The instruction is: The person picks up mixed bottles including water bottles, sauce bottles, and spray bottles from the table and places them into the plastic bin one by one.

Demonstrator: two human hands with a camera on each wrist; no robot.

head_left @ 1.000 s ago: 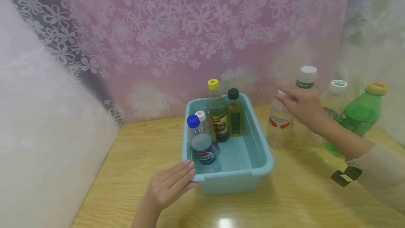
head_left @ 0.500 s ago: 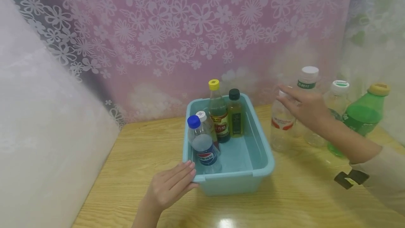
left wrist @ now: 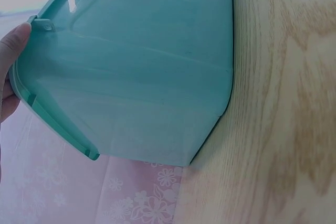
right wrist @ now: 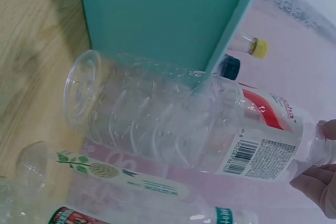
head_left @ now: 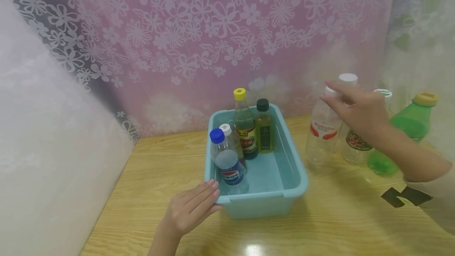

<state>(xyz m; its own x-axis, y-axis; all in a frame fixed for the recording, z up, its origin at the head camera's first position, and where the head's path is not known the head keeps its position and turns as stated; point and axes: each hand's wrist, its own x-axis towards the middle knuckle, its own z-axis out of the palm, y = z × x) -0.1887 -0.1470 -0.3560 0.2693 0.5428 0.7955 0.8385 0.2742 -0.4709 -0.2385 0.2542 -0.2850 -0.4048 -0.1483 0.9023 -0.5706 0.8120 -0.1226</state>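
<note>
While the rim of a light-blue tub [head_left: 256,205] is held at its near left corner by the left grip [head_left: 193,208], with fingers laid over the edge and the thumb set outside, a clear bottle with a red-and-white label [head_left: 323,129] is pinched near its cap by the right grip [head_left: 369,112], narrowed around the top. That bottle is held slightly tilted, just outside the tub's right side; whether its base is touching the counter [head_left: 160,169] cannot be told.

Four bottles are contained in the tub, all grouped toward its left and far sides: a blue-capped bottle [head_left: 229,171] nearest the left grip, a white-capped bottle [head_left: 234,142] partly hidden behind it, a tall yellow-capped bottle [head_left: 246,129], and a dark-capped bottle [head_left: 264,131] in which yellowish liquid is seen. The near right part of the tub's floor is left bare.

Beyond the held bottle, a leaf-labelled bottle [right wrist: 131,177], a dark-labelled bottle [head_left: 357,141] and a yellow-capped green bottle [head_left: 412,123] are stood on the counter, partly covered by the right grip and arm.
</note>
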